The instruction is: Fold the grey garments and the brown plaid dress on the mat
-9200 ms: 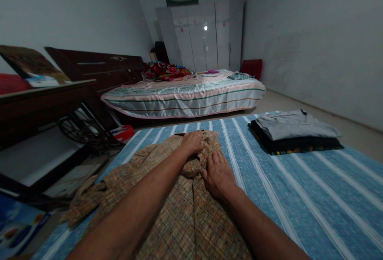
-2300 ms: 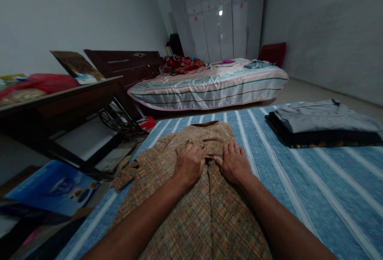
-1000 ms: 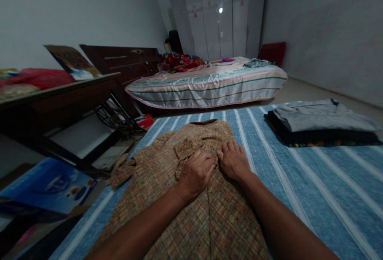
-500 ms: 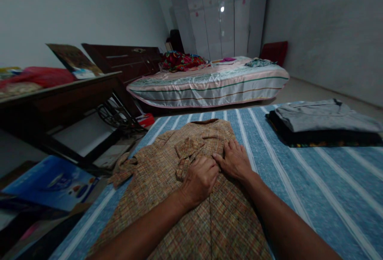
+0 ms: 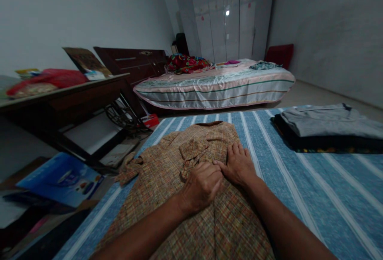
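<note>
A brown plaid shirt (image 5: 167, 172) lies spread on a blue striped sheet (image 5: 314, 196) in front of me, collar away from me. My left hand (image 5: 202, 186) is curled closed, pinching the shirt's front edge near the middle of the chest. Touching it on the right, my right hand (image 5: 239, 166) presses on the cloth, its thumb meeting the left hand's fingers at the placket. One sleeve (image 5: 128, 168) hangs off the sheet's left edge.
A folded stack with a grey shirt (image 5: 326, 126) on top sits at the sheet's right. A bed (image 5: 215, 88) stands beyond, white wardrobes (image 5: 224, 32) behind it. On the left are a dark table (image 5: 62, 100) and a blue box (image 5: 62, 178) on the floor.
Both hands have slid down the shirt front toward me, from the collar to the chest. The left hand has closed from flat into a pinch on the cloth.
</note>
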Demonstrator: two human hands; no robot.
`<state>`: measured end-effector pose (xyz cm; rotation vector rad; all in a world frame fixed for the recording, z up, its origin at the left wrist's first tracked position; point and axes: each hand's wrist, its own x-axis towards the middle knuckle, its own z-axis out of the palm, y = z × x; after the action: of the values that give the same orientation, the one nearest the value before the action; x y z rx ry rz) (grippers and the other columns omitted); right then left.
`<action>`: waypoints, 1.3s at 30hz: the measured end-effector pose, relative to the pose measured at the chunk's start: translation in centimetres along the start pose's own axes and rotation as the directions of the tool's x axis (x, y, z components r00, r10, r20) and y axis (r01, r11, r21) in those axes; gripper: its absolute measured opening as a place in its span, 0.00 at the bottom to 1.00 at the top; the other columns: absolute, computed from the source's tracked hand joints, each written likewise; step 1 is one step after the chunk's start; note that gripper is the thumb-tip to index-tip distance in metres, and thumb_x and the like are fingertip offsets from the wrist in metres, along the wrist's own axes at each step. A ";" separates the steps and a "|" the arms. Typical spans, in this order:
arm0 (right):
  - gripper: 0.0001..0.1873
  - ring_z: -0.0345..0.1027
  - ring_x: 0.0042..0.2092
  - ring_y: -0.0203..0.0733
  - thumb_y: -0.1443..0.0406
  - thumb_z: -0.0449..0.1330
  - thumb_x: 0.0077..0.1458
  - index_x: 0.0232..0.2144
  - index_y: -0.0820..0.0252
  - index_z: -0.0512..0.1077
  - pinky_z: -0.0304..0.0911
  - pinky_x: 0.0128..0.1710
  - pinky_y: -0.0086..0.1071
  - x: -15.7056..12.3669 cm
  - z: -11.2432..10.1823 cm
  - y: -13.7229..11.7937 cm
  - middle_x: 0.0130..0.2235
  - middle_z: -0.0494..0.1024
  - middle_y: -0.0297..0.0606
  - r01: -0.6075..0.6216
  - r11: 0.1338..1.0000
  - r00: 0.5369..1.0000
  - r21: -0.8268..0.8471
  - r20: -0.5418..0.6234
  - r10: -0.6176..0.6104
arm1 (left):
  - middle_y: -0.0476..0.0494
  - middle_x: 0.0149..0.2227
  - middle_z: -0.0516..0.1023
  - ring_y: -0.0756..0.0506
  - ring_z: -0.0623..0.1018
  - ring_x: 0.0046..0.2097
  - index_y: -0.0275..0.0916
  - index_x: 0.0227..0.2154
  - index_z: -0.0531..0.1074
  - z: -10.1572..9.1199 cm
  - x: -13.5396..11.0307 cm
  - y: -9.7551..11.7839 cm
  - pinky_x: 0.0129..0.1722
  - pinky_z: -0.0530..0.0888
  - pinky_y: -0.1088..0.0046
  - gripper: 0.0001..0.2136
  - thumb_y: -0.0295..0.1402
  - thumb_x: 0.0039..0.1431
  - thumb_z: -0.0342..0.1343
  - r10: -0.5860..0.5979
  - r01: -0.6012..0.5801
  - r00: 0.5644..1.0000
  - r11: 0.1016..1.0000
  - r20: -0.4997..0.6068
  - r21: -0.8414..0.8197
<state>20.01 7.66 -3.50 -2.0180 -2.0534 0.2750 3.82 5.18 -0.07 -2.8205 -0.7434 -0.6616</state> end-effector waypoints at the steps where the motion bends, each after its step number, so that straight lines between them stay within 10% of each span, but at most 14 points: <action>1: 0.52 0.38 0.67 0.62 0.38 0.41 0.57 0.64 0.79 0.50 0.35 0.62 0.50 0.0 0.1 0.0 0.66 0.50 0.61 0.001 1.000 1.000 -0.008 -0.005 -0.001 | 0.43 0.34 0.76 0.45 0.73 0.36 0.38 0.33 0.71 -0.4 0.1 -0.6 0.39 0.70 0.67 0.09 0.26 0.63 0.46 -0.039 0.039 0.999 0.999 -0.009 0.017; 7: 0.51 0.41 0.66 0.63 0.38 0.42 0.57 0.62 0.80 0.54 0.38 0.62 0.50 -0.2 0.2 -0.1 0.65 0.54 0.63 0.014 1.000 0.998 -0.015 -0.056 -0.014 | 0.37 0.38 0.75 0.38 0.73 0.43 0.36 0.34 0.73 -1.8 1.1 -5.1 0.44 0.70 0.60 0.06 0.27 0.52 0.56 -0.515 0.498 0.857 0.828 -0.001 0.257; 14: 0.51 0.40 0.67 0.63 0.39 0.42 0.57 0.63 0.80 0.52 0.37 0.62 0.51 -0.2 0.2 -0.1 0.65 0.52 0.63 0.017 1.000 0.999 0.009 -0.032 -0.017 | 0.48 0.24 0.73 0.45 0.74 0.30 0.39 0.22 0.71 -2.3 0.5 -7.4 0.32 0.68 0.71 0.06 0.29 0.50 0.51 -0.809 0.798 0.581 0.588 -0.091 -0.133; 16: 0.51 0.40 0.67 0.63 0.39 0.41 0.57 0.63 0.79 0.53 0.37 0.62 0.51 -0.1 0.2 -0.1 0.65 0.52 0.62 0.015 1.000 1.000 -0.002 -0.028 -0.016 | 0.50 0.24 0.74 0.47 0.74 0.28 0.38 0.25 0.72 -2.8 0.0 -7.3 0.29 0.69 0.73 0.05 0.33 0.50 0.53 -0.885 0.782 0.437 0.463 -0.161 -0.417; 19: 0.51 0.40 0.67 0.63 0.38 0.41 0.57 0.63 0.79 0.53 0.37 0.62 0.51 -0.1 0.2 0.0 0.65 0.52 0.62 0.014 1.000 1.000 -0.019 -0.023 -0.014 | 0.52 0.23 0.74 0.49 0.75 0.26 0.37 0.25 0.71 -4.0 -1.0 -6.7 0.28 0.72 0.75 0.05 0.31 0.43 0.59 -0.986 0.457 0.149 0.133 -0.072 -0.880; 22: 0.50 0.39 0.67 0.62 0.39 0.40 0.58 0.63 0.79 0.53 0.36 0.62 0.51 -0.1 0.2 0.0 0.65 0.52 0.63 0.018 1.000 0.999 -0.019 -0.027 -0.018 | 0.51 0.23 0.75 0.49 0.75 0.25 0.36 0.23 0.69 -5.3 -2.5 -5.6 0.28 0.75 0.75 0.05 0.24 0.40 0.58 -0.990 0.232 0.029 -0.127 0.137 -0.964; 33: 0.51 0.40 0.66 0.62 0.38 0.40 0.57 0.62 0.79 0.54 0.38 0.62 0.50 -0.1 0.6 0.1 0.65 0.53 0.62 0.019 0.999 0.999 -0.037 -0.045 -0.020 | 0.42 0.33 0.81 0.41 0.82 0.35 0.38 0.29 0.69 -7.8 -9.3 0.1 0.33 0.79 0.67 0.10 0.21 0.45 0.61 -0.786 0.376 -0.082 -0.594 0.613 -0.711; 37: 0.51 0.41 0.66 0.63 0.38 0.41 0.57 0.62 0.79 0.54 0.39 0.61 0.50 -0.1 0.7 0.2 0.65 0.53 0.62 0.022 0.999 0.998 -0.033 -0.055 -0.024 | 0.41 0.37 0.80 0.38 0.81 0.39 0.40 0.40 0.69 -9.3 -9.5 -0.9 0.33 0.77 0.65 0.20 0.33 0.41 0.67 -0.927 0.683 -0.055 -0.306 0.371 -0.663; 39: 0.50 0.41 0.66 0.63 0.38 0.41 0.57 0.62 0.79 0.55 0.40 0.61 0.50 -0.1 0.7 0.2 0.64 0.54 0.63 0.023 0.999 0.998 -0.025 -0.055 -0.024 | 0.40 0.40 0.79 0.38 0.80 0.42 0.40 0.42 0.69 -9.7 -9.1 -1.9 0.36 0.77 0.65 0.23 0.39 0.41 0.65 -0.982 0.836 0.025 -0.082 0.187 -0.543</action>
<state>19.98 7.61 -4.20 -1.9910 -2.0553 0.1889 -7.83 0.47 4.54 -1.7795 -2.9580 -1.5710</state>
